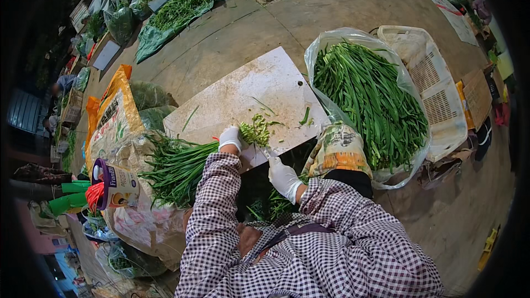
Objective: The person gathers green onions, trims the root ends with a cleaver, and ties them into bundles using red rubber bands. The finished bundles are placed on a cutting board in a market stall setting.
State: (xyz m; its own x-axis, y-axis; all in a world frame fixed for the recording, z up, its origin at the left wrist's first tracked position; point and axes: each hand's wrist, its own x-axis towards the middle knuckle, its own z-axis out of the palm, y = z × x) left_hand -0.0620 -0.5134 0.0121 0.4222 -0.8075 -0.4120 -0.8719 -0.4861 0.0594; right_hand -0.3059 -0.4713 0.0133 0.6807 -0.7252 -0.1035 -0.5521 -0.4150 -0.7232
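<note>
My left hand (230,138), in a white glove, grips a bunch of green chives (178,165) whose leaves fan out to the left. The pale cut ends (255,131) of the stalks stick out past my fingers over a soiled white board (236,91). In its white glove, my right hand (285,178) holds a small knife (265,152) at the board's near edge, just below the stalk ends. My fist hides its handle. Loose green scraps (305,116) and a few single leaves lie on the board.
To the right stands a clear plastic bag (352,35) full of chives (372,103), against a white plastic crate (445,103). On the left are a large woven sack (120,120) and a printed tub (120,186) holding red ties. More greens lie on a green sheet (155,39) farther off.
</note>
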